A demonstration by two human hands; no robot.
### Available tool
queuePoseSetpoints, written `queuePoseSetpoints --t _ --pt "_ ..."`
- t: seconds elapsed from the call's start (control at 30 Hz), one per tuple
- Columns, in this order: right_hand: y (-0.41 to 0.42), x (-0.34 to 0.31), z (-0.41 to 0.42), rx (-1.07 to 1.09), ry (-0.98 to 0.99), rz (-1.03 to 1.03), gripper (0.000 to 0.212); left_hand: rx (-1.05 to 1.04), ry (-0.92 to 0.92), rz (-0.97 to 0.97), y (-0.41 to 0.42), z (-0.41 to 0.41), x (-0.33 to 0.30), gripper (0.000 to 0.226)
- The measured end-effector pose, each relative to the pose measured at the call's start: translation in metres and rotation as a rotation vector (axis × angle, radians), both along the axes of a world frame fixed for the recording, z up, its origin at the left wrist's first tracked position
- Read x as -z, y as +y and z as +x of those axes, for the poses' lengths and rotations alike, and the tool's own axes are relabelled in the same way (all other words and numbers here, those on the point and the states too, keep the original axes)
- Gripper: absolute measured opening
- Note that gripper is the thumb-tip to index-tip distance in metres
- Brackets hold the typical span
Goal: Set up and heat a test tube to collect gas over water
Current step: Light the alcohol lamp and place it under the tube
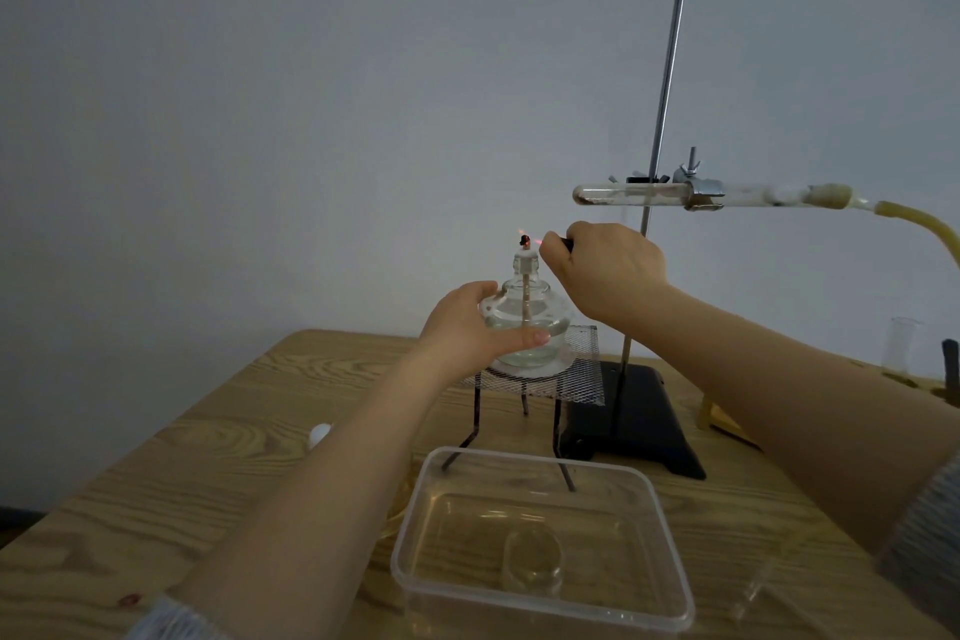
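One clear tub (670,582) nearest us, one glass jar (535,561) lying in its water. Behind it one tripod (558,424) with one mesh (582,379), one lamp (524,322) on top. Our left hand (467,327) wraps the lamp; our right hand (613,270) is closed on one lighter (566,243), small flame at the wick (524,240). Farthest, one stand (644,426) clamps one tube (634,195) horizontally above and right of the lamp, one hose (924,226) on its right end.

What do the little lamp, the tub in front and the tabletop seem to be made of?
Lamp: clear glass, probably; shiny, liquid visible inside. Tub: likely clear plastic, slightly cloudy with soft rounded corners. Tabletop: pale wood grain, matte; possibly laminate rather than solid wood.
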State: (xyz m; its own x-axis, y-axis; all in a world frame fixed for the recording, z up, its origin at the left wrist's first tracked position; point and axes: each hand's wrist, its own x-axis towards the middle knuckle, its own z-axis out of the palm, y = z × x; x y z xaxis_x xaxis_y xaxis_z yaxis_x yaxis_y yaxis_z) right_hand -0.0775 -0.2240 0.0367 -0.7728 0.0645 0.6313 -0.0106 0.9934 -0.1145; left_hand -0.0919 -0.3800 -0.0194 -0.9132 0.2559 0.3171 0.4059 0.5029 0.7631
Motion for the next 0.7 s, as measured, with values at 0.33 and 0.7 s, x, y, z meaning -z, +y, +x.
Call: queuePoseSetpoints --t 0.33,0.7 --pt "-0.0003 0.0018 0.0001 -0.014 0.003 0.005 0.043 -0.002 0.000 0.009 0.0006 -0.0002 0.0005 0.096" --pt "0.0025 0.0017 0.0005 -0.012 -0.001 -0.007 0.044 -0.013 0.001 0.028 0.0009 0.0003 0.0015 0.095"
